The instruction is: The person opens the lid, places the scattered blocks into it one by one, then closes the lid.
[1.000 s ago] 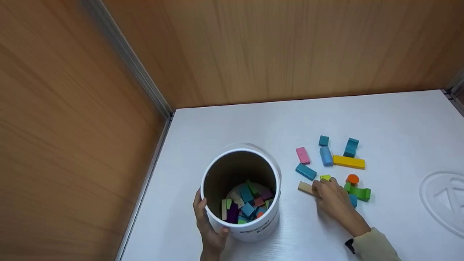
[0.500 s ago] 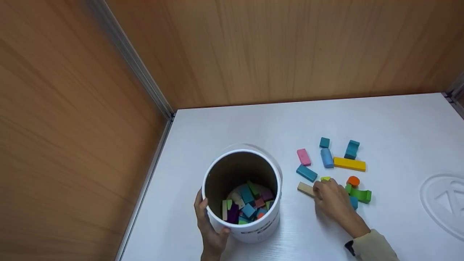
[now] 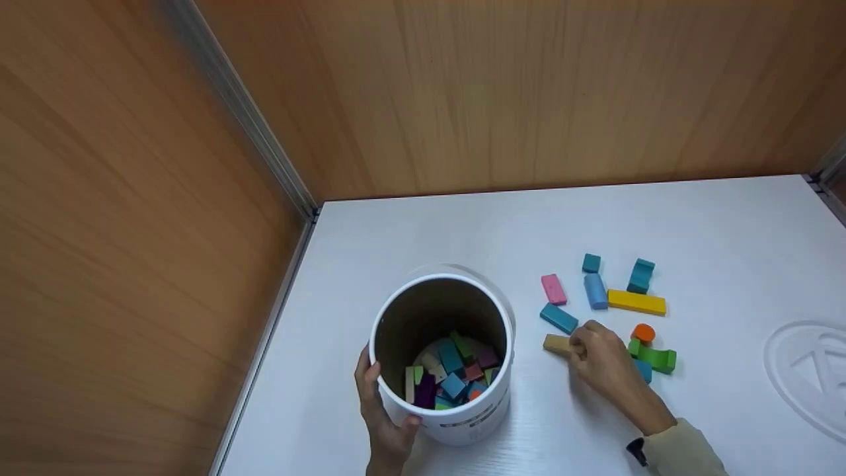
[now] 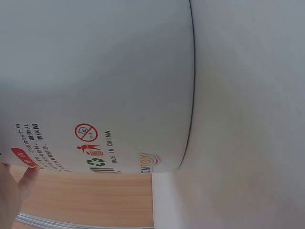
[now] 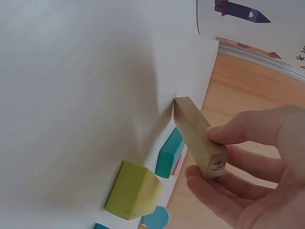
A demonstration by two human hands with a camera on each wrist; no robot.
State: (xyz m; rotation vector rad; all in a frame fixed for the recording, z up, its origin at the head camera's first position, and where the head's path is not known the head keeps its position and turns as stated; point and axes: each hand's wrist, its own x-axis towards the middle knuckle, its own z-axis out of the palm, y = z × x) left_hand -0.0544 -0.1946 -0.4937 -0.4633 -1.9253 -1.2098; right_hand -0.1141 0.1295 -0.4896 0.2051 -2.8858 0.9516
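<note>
My right hand (image 3: 605,363) pinches a plain wooden block (image 5: 198,136) between thumb and fingers; "64" is marked on its end. In the right wrist view the block tilts, its far end low at the table. Close by lie a yellow-green block (image 5: 133,191) and a teal block (image 5: 170,153). My left hand (image 3: 386,413) grips the side of a white bucket (image 3: 466,423), thumb near the front rim and fingers at the left. Inside the bucket are several coloured blocks (image 3: 451,357). The left wrist view shows mostly the printed bucket wall (image 4: 105,86) and part of that hand.
Loose on the white table (image 3: 727,251) are a pink block (image 3: 554,289), a blue block (image 3: 595,291), a yellow bar (image 3: 636,302), an orange round piece (image 3: 643,333) and a green arch (image 3: 657,357). A clear lid (image 3: 809,377) lies at the right. Wooden panels (image 3: 502,99) stand behind and left.
The near end of the wooden block has lifted, so it now tilts in my right hand. The yellow-green block is now hidden in the head view. My left hand stays on the bucket.
</note>
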